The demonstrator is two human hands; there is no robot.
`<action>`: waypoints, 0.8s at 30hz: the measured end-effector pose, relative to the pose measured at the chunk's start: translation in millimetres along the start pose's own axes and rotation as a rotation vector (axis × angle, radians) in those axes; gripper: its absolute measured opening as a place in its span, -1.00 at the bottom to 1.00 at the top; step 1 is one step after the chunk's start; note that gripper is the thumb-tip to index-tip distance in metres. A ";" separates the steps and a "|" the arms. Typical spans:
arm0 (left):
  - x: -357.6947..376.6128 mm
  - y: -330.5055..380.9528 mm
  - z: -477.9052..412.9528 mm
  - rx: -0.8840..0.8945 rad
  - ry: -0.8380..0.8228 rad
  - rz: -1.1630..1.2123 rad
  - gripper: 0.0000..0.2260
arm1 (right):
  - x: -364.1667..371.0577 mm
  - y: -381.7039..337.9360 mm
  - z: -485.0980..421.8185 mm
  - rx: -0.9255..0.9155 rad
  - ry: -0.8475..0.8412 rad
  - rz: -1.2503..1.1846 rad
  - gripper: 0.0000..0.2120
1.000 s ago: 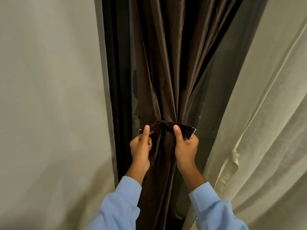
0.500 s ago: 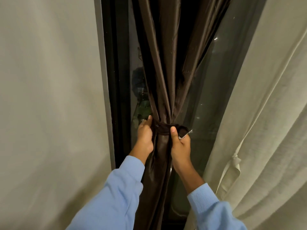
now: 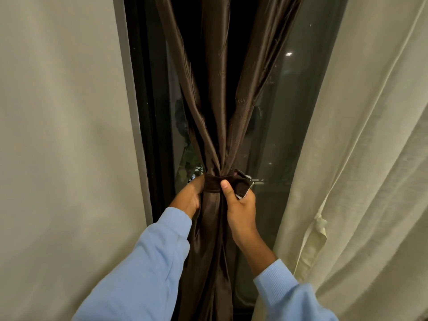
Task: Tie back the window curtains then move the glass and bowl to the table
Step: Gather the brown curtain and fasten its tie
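Brown curtain [image 3: 215,112]: gathered before window pane [image 3: 289,112], between wall [image 3: 58,135] and cream curtain [image 3: 370,158] | tie-back band [image 3: 214,184]: wrapped round the gather | left hand [image 3: 188,198]: curled round brown curtain beside the band | right hand [image 3: 240,209]: band's free end pinched, thumb laid on it

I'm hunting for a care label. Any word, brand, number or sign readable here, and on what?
None can be read. The brown curtain, cream curtain and tieback show no print.
A pale patch at the tieback's end, by the right hand, may be a tag; too small to tell if it bears text.
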State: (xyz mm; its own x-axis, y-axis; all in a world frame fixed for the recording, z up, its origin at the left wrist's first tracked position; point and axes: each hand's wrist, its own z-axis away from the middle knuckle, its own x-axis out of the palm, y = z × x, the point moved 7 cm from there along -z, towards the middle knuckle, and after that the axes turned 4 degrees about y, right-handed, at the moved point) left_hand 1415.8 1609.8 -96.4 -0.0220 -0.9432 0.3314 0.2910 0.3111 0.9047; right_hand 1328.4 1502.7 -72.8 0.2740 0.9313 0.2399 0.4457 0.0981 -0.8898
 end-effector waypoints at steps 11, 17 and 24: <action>1.2 13.4 -0.9 0.088 -0.031 -0.235 -0.62 | 10.3 29.6 15.6 0.227 0.146 -0.313 -0.46; 18.5 31.0 12.8 0.111 -0.022 -0.433 -0.65 | 2.4 23.3 13.5 0.160 0.227 -0.316 -0.72; -3.6 58.2 49.7 0.816 0.474 -0.278 -0.65 | -14.0 7.3 -4.8 -0.036 0.273 -0.193 -0.77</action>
State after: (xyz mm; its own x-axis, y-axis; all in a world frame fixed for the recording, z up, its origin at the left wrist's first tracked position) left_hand 1385.2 1637.1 -31.6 0.4481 -0.8886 0.0980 -0.4203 -0.1127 0.9003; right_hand 1331.9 1488.7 -80.7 0.3977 0.7681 0.5018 0.5403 0.2460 -0.8047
